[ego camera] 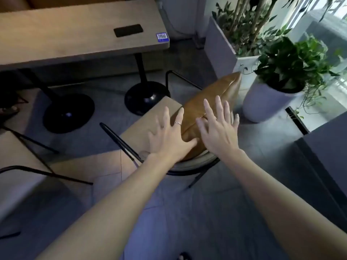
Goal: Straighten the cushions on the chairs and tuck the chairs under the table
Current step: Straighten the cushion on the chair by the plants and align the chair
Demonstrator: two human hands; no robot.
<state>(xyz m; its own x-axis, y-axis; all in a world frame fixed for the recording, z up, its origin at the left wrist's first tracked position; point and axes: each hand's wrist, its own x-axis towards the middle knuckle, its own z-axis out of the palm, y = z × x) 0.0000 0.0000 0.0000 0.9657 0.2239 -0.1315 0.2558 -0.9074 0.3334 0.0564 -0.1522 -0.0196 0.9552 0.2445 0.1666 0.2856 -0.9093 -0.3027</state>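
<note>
Both hands are flat and spread, fingers splayed, gripping nothing: the left hand lies over the near edge of the cushion with its thumb against the leather, and the right hand rests palm-down on the cushion's side, fingers pointing away from the person. Both arms reach out long and nearly straight from the bottom of the view.

The table stands well apart, beyond the chair, on black round feet, with a dark phone lying on top. The chair sits out in the open floor, not tucked in, turned at an angle to the table. A white pot of green plants stands just beside it on the right.

The cushion is tan and leathery, propped on its edge against the chair's back, one corner pointing up toward the planter. It looks soft, plump and light, likely a bit slick on the surface, so pats and pushes with open palms should shape it well enough; to lift or turn it, taking it by the seam or two corners seems safest. A thin ring shows on the left hand.
</note>
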